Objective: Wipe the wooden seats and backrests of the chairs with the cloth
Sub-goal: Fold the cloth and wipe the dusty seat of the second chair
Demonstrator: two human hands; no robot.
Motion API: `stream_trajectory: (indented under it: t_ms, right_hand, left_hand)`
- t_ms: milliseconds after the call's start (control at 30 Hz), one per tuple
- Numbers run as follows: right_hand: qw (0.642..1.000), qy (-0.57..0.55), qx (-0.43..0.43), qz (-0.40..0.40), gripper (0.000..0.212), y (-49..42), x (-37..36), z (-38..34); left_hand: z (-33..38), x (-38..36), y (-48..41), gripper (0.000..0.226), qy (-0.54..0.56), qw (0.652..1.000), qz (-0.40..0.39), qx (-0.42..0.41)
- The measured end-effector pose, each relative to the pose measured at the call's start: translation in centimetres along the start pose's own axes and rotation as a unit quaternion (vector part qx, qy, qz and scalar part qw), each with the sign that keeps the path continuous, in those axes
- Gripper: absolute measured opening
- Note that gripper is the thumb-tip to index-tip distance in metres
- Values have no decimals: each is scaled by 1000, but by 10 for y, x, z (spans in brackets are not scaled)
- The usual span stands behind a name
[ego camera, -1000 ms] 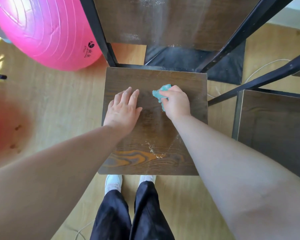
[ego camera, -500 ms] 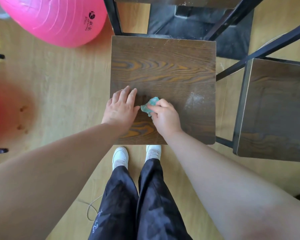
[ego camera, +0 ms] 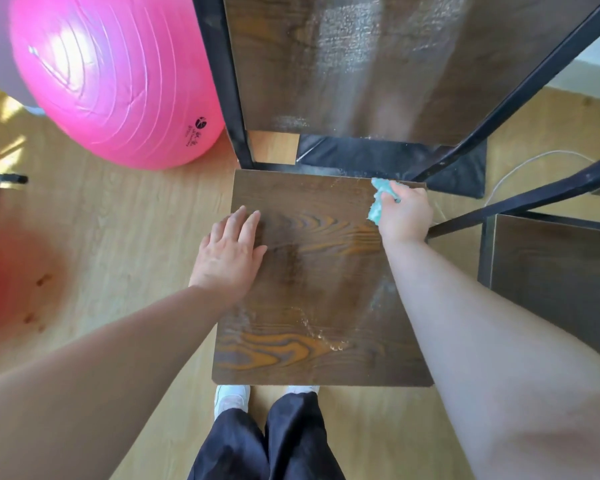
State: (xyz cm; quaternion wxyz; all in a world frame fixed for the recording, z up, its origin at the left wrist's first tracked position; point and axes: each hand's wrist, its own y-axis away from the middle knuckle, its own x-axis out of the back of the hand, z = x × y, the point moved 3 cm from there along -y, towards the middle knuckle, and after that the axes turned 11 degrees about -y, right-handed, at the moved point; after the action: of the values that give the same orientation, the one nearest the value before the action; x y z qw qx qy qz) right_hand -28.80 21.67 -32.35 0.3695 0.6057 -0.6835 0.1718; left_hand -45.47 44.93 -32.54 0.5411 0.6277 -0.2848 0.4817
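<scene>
Your right hand is at the far right corner of the wooden seat. Its fingers are curled around the teal cloth, which is bunched up and presses on the wood just inside the back edge. Part of the cloth sticks out past your knuckles toward the backrest.

Your left hand lies flat on the left side of the same seat. Its fingers are straight and close together, holding nothing, and the heel of the hand hangs over the left edge. The two hands are well apart, with bare wood grain between them.

A thin trail of droplets glints on the near part of the seat, close to the orange grain pattern. The backrest rises beyond the seat in a black metal frame, and a pale sheen runs down its middle.

A second chair seat stands just beside yours on the right, with a dark frame bar crossing above it. A pink exercise ball rests on the wooden floor to the left of the backrest. Under the chair lies a dark mat, and a white cord curves along the floor near its right corner. Your dark trousers and one white shoe show below the seat's front edge.
</scene>
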Motion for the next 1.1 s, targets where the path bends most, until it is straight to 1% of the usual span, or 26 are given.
stream_trajectory:
  t_ms: [100, 200, 300, 500, 667, 900, 1000, 1100]
  right_hand:
    - [999, 34, 2, -19, 32, -20, -18, -11]
    - [998, 55, 13, -38, 33, -14, -42, -20]
    - [997, 49, 43, -46, 32, 3, -64, -32]
    - [987, 48, 113, -103, 32, 35, -105, -62]
    - [964, 63, 181, -184, 30, 53, -123, -67]
    - [914, 97, 272, -284, 29, 100, -114, -36]
    - [895, 93, 314, -304, 28, 127, -103, -20]
    - [888, 71, 335, -307, 27, 158, -92, 1]
  left_hand:
    - [-13, 3, -11, 58, 3, 1000, 4, 14]
    - [-27, 1, -16, 59, 1, 1000, 1, 20]
    - [-38, -1, -17, 58, 3, 1000, 0, 31]
    - [-50, -3, -13, 57, 2, 999, 2, 37]
    - [-54, -5, -8, 58, -4, 1000, 2, 28]
    - [-47, -8, 7, 58, -11, 1000, -2, 12]
    - [-44, -10, 16, 58, -12, 1000, -4, 4]
    - [-40, -14, 29, 59, -16, 1000, -13, -2]
